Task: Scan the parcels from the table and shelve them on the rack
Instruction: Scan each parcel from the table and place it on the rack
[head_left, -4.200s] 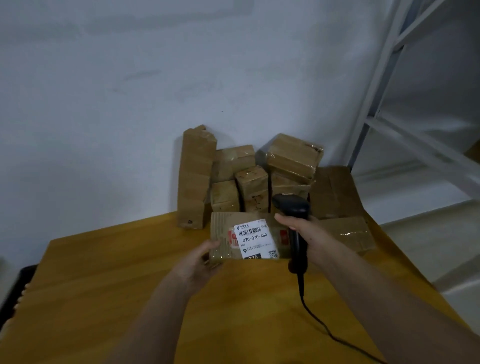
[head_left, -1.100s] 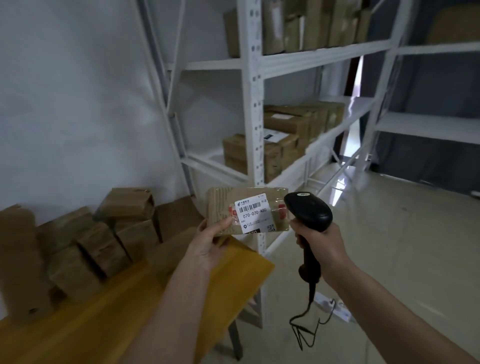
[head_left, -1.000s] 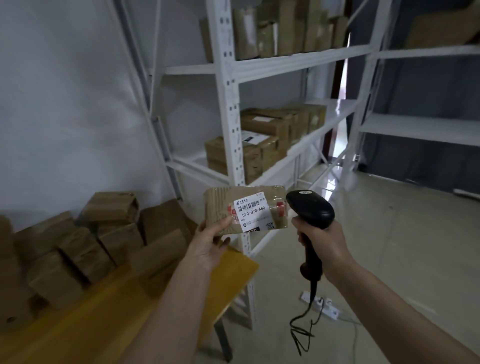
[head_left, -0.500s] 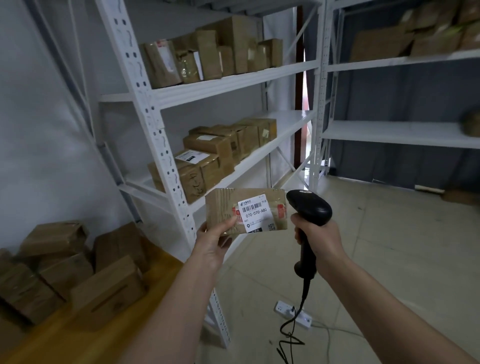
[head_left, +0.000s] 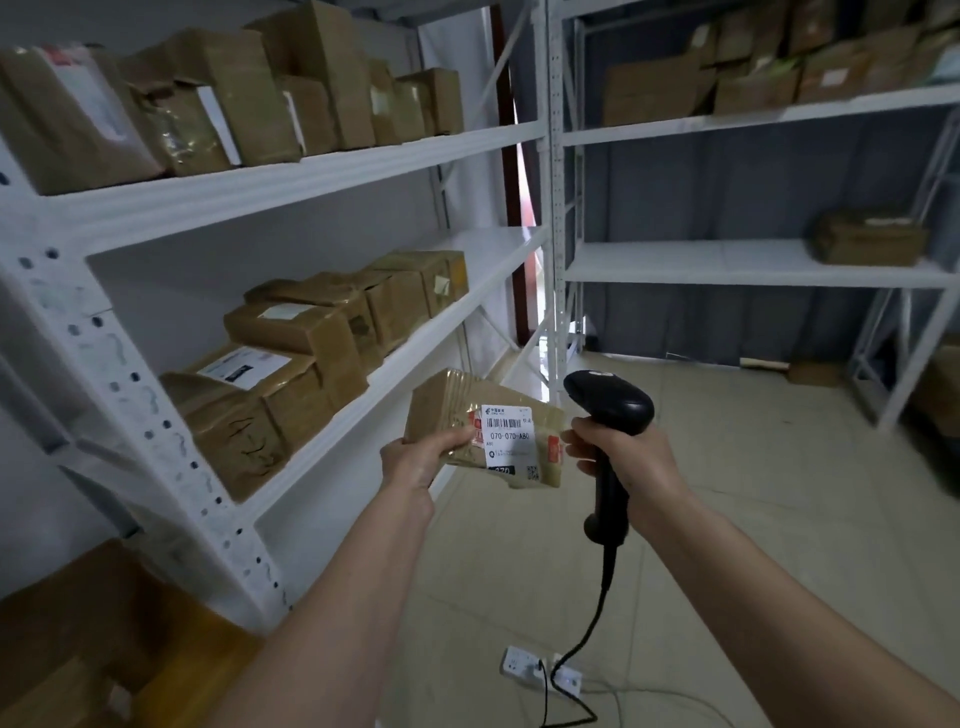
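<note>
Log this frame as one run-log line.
phase: carrying to rack | left hand: holds taped brown cardboard parcel, label up | right hand: grips black corded barcode scanner | white metal rack: ahead-left

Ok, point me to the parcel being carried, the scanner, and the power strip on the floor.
parcel (head_left: 447, 415), head view, on its bare brown top, left of the label.
scanner (head_left: 613, 402), head view, on its black head above the right hand.
power strip (head_left: 519, 662), head view, on its white casing left of the plug.

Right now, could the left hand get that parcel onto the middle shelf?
Probably yes: the left hand holds the parcel beside the middle shelf, whose far end lies bare past the stacked boxes.
</note>
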